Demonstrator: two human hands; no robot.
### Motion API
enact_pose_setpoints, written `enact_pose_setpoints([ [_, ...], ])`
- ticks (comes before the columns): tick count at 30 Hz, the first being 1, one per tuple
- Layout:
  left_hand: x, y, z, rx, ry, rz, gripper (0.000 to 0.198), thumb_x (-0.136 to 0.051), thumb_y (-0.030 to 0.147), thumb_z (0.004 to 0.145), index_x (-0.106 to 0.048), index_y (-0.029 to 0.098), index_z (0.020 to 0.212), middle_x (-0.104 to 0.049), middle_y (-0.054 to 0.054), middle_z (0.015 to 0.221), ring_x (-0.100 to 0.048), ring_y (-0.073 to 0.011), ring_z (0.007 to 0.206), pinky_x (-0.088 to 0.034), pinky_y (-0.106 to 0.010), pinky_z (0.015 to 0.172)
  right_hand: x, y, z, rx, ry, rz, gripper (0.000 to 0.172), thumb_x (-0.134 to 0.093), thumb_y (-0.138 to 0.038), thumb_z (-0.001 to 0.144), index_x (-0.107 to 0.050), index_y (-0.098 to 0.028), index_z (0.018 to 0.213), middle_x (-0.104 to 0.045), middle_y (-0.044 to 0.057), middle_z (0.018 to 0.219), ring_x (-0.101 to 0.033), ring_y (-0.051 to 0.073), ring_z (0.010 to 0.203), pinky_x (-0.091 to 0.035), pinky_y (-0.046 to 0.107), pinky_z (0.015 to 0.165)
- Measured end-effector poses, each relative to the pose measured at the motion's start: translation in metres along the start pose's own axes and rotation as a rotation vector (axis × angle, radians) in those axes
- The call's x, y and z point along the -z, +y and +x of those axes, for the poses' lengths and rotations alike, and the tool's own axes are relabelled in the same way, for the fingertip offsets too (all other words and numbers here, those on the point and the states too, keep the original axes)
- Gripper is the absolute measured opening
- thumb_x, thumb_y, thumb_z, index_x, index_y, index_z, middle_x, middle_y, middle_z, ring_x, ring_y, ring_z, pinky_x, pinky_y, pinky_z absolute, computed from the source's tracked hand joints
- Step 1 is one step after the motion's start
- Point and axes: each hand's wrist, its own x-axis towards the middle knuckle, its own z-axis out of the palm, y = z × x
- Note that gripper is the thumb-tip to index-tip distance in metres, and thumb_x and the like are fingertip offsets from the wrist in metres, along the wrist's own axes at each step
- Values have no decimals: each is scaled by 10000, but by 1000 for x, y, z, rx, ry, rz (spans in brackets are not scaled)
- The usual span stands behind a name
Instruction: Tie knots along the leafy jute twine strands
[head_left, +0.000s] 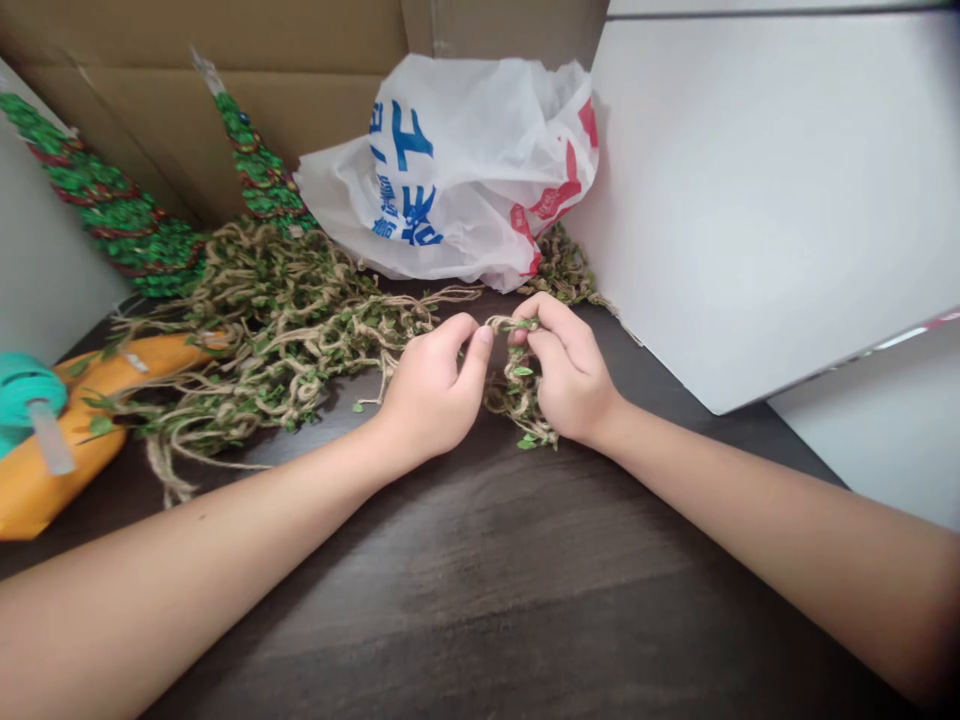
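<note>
A tangled heap of jute twine with small green leaves (277, 330) lies on the dark wooden table (480, 570), left of my hands. My right hand (566, 370) is shut on a short looped section of this leafy twine (517, 385), and that section hangs down below my fingers. My left hand (435, 390) is beside it, with the thumb and fingers curled together. They pinch the end of the strand at the top of the loop. Part of the twine is hidden behind my right fingers.
Two green-and-red tinsel cones (105, 200) lean at the back left against a cardboard wall (225, 70). A crumpled white plastic bag (457, 170) with blue and red print sits behind the twine. A large white board (750, 200) stands on the right; an orange object (67, 450) with a teal part lies on the left.
</note>
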Motion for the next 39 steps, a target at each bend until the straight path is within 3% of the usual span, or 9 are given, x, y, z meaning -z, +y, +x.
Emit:
enact_pose_setpoints([
  [7, -2, -4, 1, -10, 34, -32, 105, -492, 231, 971, -564, 172, 924, -619, -25, 859, -569, -155, 794, -437, -300, 725, -1, 2, 2, 9, -22, -71, 179, -403, -124, 917, -519, -211, 812, -528, -14, 737, -483, 123, 630, -403, 276, 613],
  [12, 1, 0, -1, -191, 153, 12, 219, -543, 149, 898, -573, 173, 1114, -600, -92, 1145, -552, -228, 1111, -441, -398, 981, -3, 2, 2, 45, -184, -237, 177, -445, -110, 899, -590, -193, 842, -600, -10, 741, -530, 139, 672, -411, 287, 650],
  [16, 1, 1, 0, -276, 79, -53, 137, -520, 95, 894, -580, 175, 987, -606, -53, 978, -578, -185, 968, -480, -345, 899, -3, 1, 1, 87, -165, -219, 181, -446, -119, 910, -597, -196, 847, -626, -1, 775, -565, 153, 723, -436, 303, 695],
  [20, -2, -5, 2, -111, 96, -87, 206, -511, 80, 889, -582, 181, 1054, -637, -40, 974, -589, -166, 904, -484, -319, 842, -1, 4, 3, 26, 79, -126, 160, -432, -159, 940, -579, -221, 919, -539, -22, 691, -485, 126, 577, -401, 283, 573],
  [23, -4, -6, 2, 10, -7, -170, 142, -482, 154, 949, -606, 184, 1011, -600, 16, 728, -535, -124, 640, -451, -271, 650, -1, 6, 5, -54, 208, -36, 144, -423, -167, 936, -541, -233, 885, -481, -31, 658, -433, 118, 525, -358, 271, 509],
  [28, -3, -4, -3, -5, -63, -257, 110, -514, 202, 954, -619, 179, 978, -607, 6, 753, -524, -113, 626, -415, -253, 595, -2, 7, 11, -161, 362, -5, 176, -404, -125, 894, -516, -231, 809, -501, -21, 684, -448, 121, 550, -369, 271, 520],
  [32, -1, -1, -5, -4, -102, -340, 97, -526, 259, 968, -577, 183, 935, -578, 8, 758, -507, -108, 621, -395, -247, 564, -1, 14, 12, -157, 315, -54, 186, -396, -120, 861, -532, -223, 786, -566, 4, 752, -550, 152, 701, -464, 298, 649],
  [36, 1, 0, -4, -28, -54, -288, 263, -456, 360, 1017, -524, 187, 831, -435, 39, 629, -393, -102, 556, -329, -266, 532, 1, 12, 7, 59, 291, -214, 272, -431, -121, 825, -574, -221, 1033, -607, 67, 1090, -579, 208, 1028, -476, 398, 927],
  [39, 1, 0, -3, -36, -21, -215, 329, -417, 363, 1031, -468, 192, 755, -412, 38, 611, -381, -107, 558, -317, -286, 549, 1, 2, 1, 255, 138, -342, 390, -463, -150, 848, -540, -242, 1220, -573, 87, 1290, -523, 252, 1212, -408, 464, 1049],
])
